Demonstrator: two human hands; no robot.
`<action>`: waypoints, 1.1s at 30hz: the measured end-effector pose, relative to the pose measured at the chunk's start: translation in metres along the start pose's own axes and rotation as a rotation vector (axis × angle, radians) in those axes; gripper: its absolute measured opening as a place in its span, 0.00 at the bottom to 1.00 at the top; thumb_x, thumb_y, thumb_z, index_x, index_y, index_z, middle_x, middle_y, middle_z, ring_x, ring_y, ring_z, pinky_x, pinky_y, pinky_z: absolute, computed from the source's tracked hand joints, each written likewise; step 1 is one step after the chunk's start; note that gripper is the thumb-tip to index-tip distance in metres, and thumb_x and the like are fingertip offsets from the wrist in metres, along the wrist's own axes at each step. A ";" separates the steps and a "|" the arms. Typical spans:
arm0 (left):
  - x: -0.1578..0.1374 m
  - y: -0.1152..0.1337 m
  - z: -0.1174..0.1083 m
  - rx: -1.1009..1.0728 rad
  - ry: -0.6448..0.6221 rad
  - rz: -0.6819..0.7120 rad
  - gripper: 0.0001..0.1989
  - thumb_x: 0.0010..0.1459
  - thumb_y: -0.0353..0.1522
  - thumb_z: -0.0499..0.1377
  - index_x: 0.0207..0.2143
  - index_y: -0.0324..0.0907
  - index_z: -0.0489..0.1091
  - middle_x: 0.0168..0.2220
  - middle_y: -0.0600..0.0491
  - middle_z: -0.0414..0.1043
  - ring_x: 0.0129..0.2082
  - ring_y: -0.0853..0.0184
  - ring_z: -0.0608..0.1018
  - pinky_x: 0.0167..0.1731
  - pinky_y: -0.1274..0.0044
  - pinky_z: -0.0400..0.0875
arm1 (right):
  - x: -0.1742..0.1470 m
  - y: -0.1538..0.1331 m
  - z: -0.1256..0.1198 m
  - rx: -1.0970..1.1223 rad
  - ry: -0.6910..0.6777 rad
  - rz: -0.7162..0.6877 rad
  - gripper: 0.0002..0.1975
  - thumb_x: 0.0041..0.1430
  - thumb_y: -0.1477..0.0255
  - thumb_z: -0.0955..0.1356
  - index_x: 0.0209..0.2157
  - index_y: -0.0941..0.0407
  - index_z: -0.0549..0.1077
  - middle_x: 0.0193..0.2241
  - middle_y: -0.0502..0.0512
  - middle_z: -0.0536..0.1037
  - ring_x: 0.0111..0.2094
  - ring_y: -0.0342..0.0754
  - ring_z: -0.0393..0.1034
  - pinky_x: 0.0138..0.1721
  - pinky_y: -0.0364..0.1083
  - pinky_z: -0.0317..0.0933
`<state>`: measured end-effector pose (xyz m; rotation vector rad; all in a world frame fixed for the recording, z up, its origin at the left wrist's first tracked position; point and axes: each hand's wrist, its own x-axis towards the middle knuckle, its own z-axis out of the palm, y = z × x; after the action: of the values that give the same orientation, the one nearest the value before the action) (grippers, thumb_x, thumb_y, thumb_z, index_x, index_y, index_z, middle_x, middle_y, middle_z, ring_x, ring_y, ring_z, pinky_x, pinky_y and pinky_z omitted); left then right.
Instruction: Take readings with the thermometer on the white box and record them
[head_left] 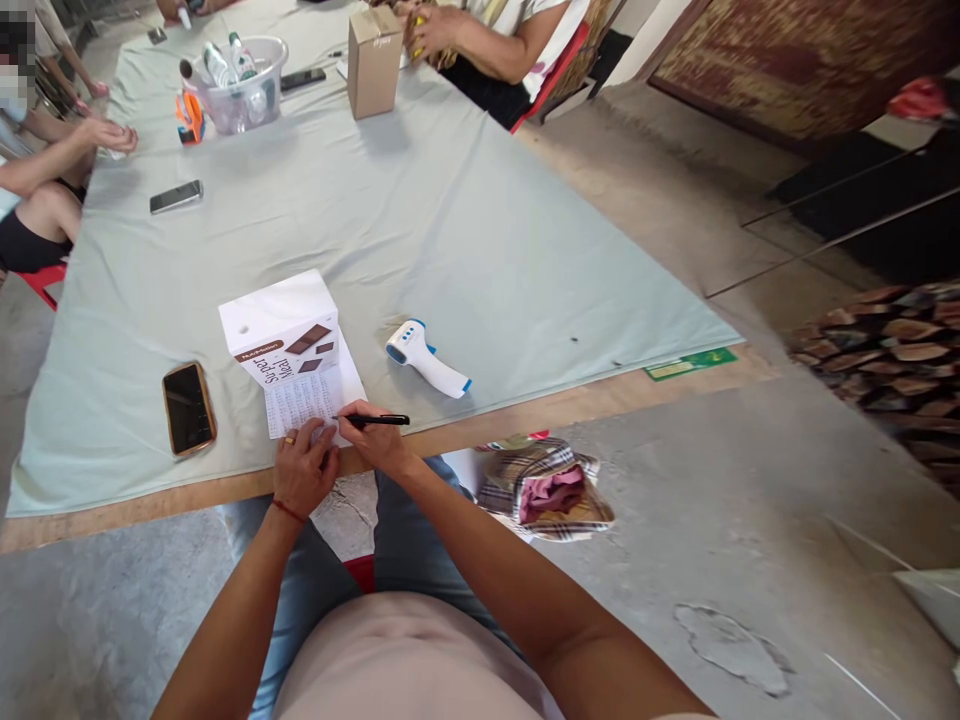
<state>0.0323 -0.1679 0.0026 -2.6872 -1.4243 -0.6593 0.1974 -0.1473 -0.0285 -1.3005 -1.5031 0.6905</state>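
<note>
In my right hand is a black pen, its tip down at a sheet of paper covered in small handwriting. My left hand, with a ring and a red wrist cord, rests on the paper's lower edge, fingers spread out over it. Behind the writing stands a folded white carton piece printed with brown bars and the words "Super Meal". To the right lies a white and blue infrared thermometer. A smartphone in a tan case lies left of the paper.
The table has a pale green cloth. Farther back are a second phone, a plastic basket of bottles, an orange tape dispenser and a cardboard box. Other people sit along both sides. A checked cloth bag is by my right knee.
</note>
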 end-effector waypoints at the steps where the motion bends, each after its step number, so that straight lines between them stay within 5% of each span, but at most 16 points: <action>1: 0.000 0.000 0.000 0.002 -0.001 -0.003 0.14 0.61 0.31 0.56 0.49 0.43 0.74 0.50 0.44 0.75 0.42 0.58 0.75 0.41 0.67 0.68 | 0.000 0.000 0.000 0.001 -0.003 0.001 0.06 0.57 0.70 0.64 0.28 0.53 0.72 0.26 0.51 0.76 0.27 0.45 0.70 0.34 0.45 0.66; 33: -0.002 0.001 0.001 -0.009 -0.035 -0.030 0.14 0.62 0.32 0.55 0.49 0.44 0.74 0.50 0.44 0.74 0.43 0.57 0.75 0.42 0.66 0.69 | -0.001 -0.004 -0.001 0.092 0.063 0.102 0.07 0.54 0.67 0.64 0.24 0.52 0.68 0.21 0.49 0.73 0.25 0.46 0.66 0.31 0.46 0.64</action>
<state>0.0321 -0.1701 0.0012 -2.7024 -1.4757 -0.6257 0.1972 -0.1494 -0.0251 -1.3241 -1.3467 0.7689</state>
